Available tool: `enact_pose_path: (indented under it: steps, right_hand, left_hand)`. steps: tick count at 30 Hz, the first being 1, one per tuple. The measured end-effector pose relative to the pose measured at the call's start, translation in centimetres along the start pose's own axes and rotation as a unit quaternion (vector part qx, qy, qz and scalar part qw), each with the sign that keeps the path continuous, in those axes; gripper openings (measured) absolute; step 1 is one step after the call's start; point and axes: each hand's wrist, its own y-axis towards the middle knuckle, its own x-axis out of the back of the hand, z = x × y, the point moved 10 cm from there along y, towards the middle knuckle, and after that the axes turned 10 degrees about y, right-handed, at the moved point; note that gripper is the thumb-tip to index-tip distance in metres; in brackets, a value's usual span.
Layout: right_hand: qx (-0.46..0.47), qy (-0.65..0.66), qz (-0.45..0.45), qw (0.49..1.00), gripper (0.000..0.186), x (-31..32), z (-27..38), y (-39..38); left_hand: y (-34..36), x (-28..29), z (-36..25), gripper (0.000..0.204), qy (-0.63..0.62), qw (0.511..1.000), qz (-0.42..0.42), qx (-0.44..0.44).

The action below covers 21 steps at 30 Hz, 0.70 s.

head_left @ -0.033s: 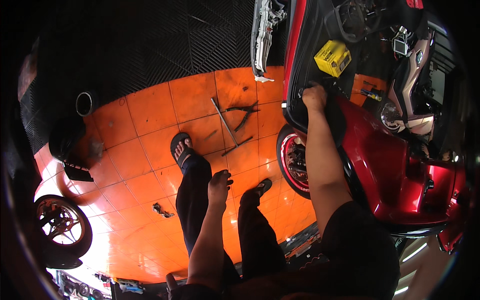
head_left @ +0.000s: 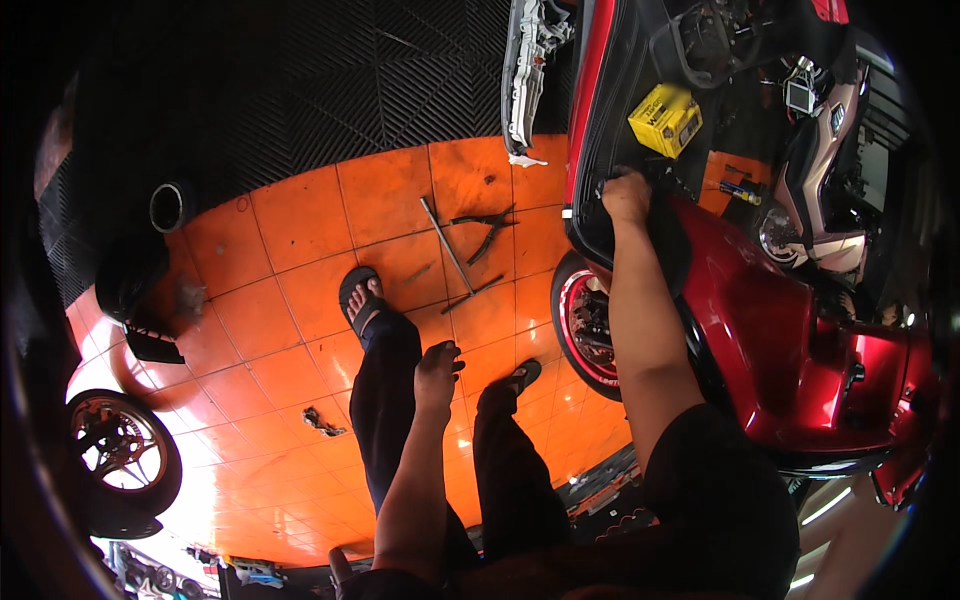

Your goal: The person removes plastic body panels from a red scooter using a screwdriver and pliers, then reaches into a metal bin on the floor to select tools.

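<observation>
Out to the right, my right hand [head_left: 627,195] rests with curled fingers at the black inner edge of a red scooter body [head_left: 745,320]. Its fingers close around something small and dark that I cannot make out. My left hand [head_left: 436,375] hangs over the orange floor in front of my legs, fingers loosely bent and a little apart, with nothing visible in it. Just beyond the right hand, a yellow box [head_left: 666,121] sits on the scooter. On the tiles lie a T-handle wrench [head_left: 446,243] and dark pliers [head_left: 487,232].
The scooter's wheel [head_left: 588,328] stands right of my feet. A pale body panel [head_left: 525,85] is at the top. Another wheel [head_left: 124,452] and a dark ring [head_left: 169,208] are at left. A crumpled scrap [head_left: 322,421] lies on the floor. A beige scooter [head_left: 825,205] stands far right.
</observation>
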Motion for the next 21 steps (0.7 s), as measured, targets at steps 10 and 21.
enact_pose_path:
  steps: [10,21]
  right_hand:
    - [-0.111,0.087,-0.043,0.989,0.019,1.0,-1.9,0.0]
    - [-0.047,0.098,-0.072,0.991,0.014,-4.7,-2.1,-3.6]
  left_hand:
    - [0.6,-0.2,-1.1,0.035,-0.042,0.999,-0.007,0.004]
    - [0.7,-1.1,-1.6,0.04,-0.045,0.999,0.005,0.021]
